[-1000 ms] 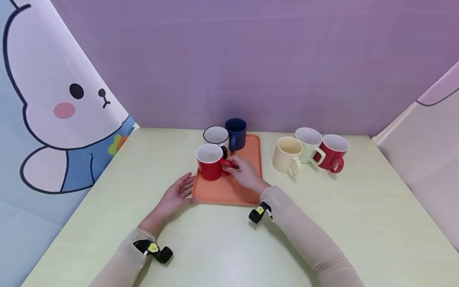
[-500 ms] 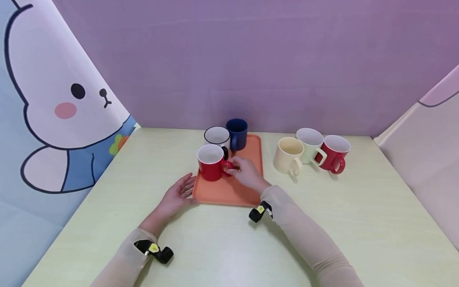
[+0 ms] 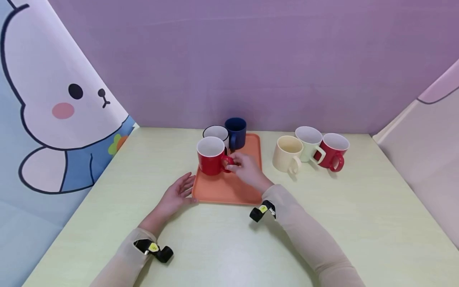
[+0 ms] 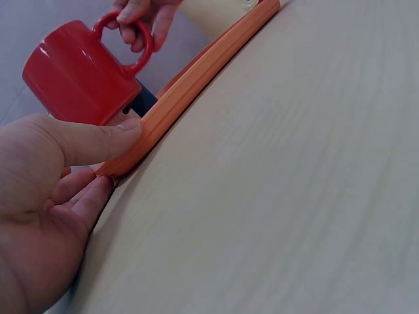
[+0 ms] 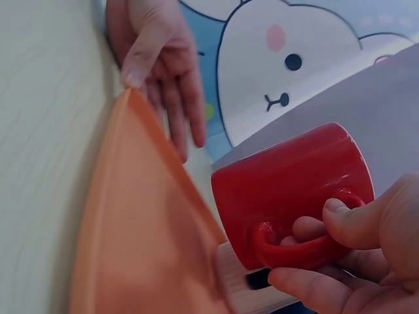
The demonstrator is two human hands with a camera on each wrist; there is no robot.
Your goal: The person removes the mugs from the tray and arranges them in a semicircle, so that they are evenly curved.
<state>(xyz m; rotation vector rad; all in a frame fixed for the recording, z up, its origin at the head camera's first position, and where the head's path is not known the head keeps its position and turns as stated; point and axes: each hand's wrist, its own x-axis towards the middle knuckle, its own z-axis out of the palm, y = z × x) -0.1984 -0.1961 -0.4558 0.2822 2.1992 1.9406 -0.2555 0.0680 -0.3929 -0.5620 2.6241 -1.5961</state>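
Holding red mug, wrist label unreadable

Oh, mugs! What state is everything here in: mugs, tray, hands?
Orange tray, flat on table
Held red mug, upright, above tray
Right hand, gripping that mug's handle
Left hand, thumb at tray corner
White mug, upright, partly hidden
Blue mug, upright on tray
Cream mug, upright on table
Pale green mug, upright on table
Other red mug, upright on table

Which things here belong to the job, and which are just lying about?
Likely in use:
red mug, held by right hand
orange tray, touched by left hand
black-rimmed white mug
navy mug

Likely lying about:
cream mug
pale green mug
second red mug
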